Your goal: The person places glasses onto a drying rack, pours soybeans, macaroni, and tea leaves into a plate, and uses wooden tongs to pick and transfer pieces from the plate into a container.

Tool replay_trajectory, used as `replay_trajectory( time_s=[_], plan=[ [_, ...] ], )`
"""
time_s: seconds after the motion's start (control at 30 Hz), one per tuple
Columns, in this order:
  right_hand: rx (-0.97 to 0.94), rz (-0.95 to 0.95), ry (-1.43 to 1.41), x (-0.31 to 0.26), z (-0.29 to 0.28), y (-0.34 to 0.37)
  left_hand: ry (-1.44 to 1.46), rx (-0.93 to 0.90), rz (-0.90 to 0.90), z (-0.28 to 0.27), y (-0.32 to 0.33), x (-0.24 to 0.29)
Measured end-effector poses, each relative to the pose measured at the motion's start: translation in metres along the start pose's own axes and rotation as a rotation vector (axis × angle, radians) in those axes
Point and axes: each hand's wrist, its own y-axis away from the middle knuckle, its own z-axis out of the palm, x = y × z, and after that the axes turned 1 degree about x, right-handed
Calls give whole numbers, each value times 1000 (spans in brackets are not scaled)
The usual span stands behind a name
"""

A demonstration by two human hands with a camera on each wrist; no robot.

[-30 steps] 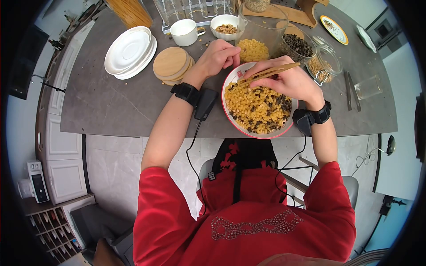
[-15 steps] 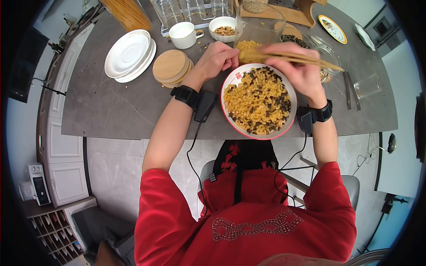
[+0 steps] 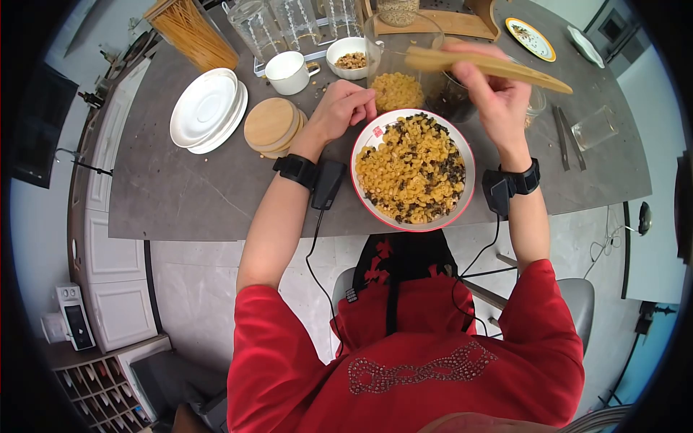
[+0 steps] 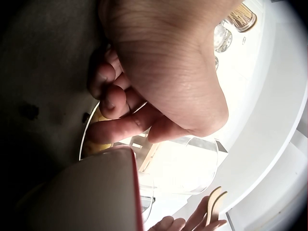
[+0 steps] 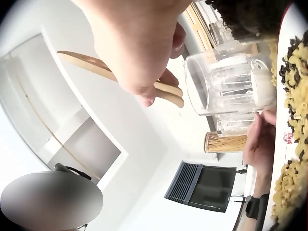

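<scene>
My right hand [image 3: 498, 101] holds wooden tongs [image 3: 534, 72] up over a tall clear glass jar. Small elbow macaroni [image 3: 399, 90] fills the bottom of that jar. In the right wrist view the tong ends [image 5: 174, 98] lie close together, with no food seen between them. My left hand [image 3: 339, 112] is beside the jar, fingers loosely bent, fingertips right at its lower wall. Just in front stands a white red-rimmed bowl [image 3: 366, 141], full of macaroni mixed with dark bits [image 3: 411, 169]. In the left wrist view the bowl's outer wall [image 4: 96, 192] hides part of the jar.
Stacked white plates [image 3: 202, 108] and round wooden coasters [image 3: 271, 123] lie to the left. Behind are a white cup [image 3: 287, 73], a small bowl of nuts [image 3: 350, 59] and a spaghetti container [image 3: 191, 36]. Metal tongs [image 3: 570, 137] and a glass [image 3: 595, 128] stand right.
The right hand with the wooden tongs has risen from the macaroni bowl, up and away to over the glass jar. The left hand stays by the jar. The head view has tilted slightly.
</scene>
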Motion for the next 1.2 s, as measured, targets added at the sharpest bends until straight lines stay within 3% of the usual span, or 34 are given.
replay_trajectory(
  time_s=[0.03,0.1,0.13,0.17,0.23,0.7,1.1,1.2],
  plan=[
    [2,-3,0,1,-1,-1,3,14,-14,1,0,1],
    [-380,-25,246,0,1,-1,5,25,-31,2,0,2],
    [-492,46,354,-6,1,1,11,26,-26,2,1,2],
    [-487,50,353,-4,4,2,17,25,-21,2,0,2],
    [-738,4,351,2,7,1,8,1,-12,-1,0,-2],
    [-753,-40,326,13,11,4,16,24,-15,1,2,4],
    [-779,44,294,7,10,4,-32,-7,13,0,-1,1],
    [-759,-57,287,11,14,4,-10,15,-19,1,2,2]
  ],
)
